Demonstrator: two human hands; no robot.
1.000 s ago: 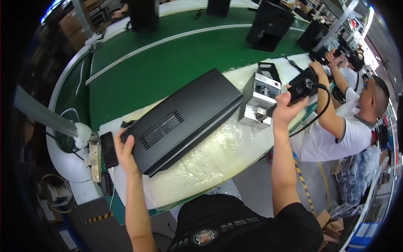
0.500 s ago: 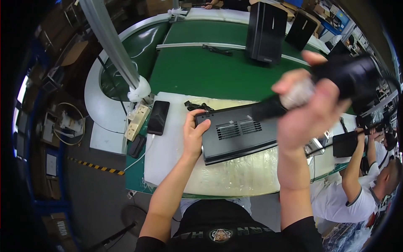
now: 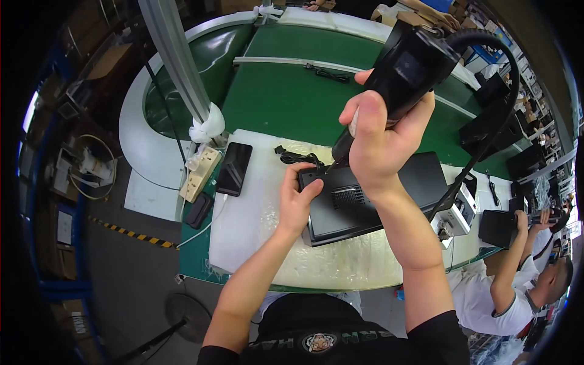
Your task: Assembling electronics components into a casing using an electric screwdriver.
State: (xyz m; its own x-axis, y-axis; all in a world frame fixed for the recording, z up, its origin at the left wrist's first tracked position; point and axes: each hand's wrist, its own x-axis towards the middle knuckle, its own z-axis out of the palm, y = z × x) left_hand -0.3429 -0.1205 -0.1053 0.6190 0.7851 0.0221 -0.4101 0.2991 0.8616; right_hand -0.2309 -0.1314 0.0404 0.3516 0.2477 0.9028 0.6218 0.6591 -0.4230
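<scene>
A flat black case (image 3: 340,220) with slotted vents lies on the pale padded worktop (image 3: 255,237). Thumb on top, my left hand (image 3: 295,201) grips its left end. Above the case my right hand (image 3: 382,143) is wrapped round a black corded electric screwdriver (image 3: 409,73). It is held tilted, its thin tip pointing down at the case's upper left corner, close to my left thumb. Whether the tip touches a screw is too small to tell. My right hand and wrist hide part of the vents. A bundled black cable (image 3: 298,157) lies just beyond the case.
The screwdriver's cord (image 3: 510,91) loops down past a white control box (image 3: 459,213) on the right. A phone (image 3: 234,169) and a power strip (image 3: 201,173) lie left, by a metal post (image 3: 176,61). Beyond is a green conveyor (image 3: 286,109); a co-worker (image 3: 499,295) is at right.
My right hand has brought the screwdriver left and over the case's upper left corner, from a blurred position farther right. My left hand keeps its grip. Dark units on the conveyor have shifted right.
</scene>
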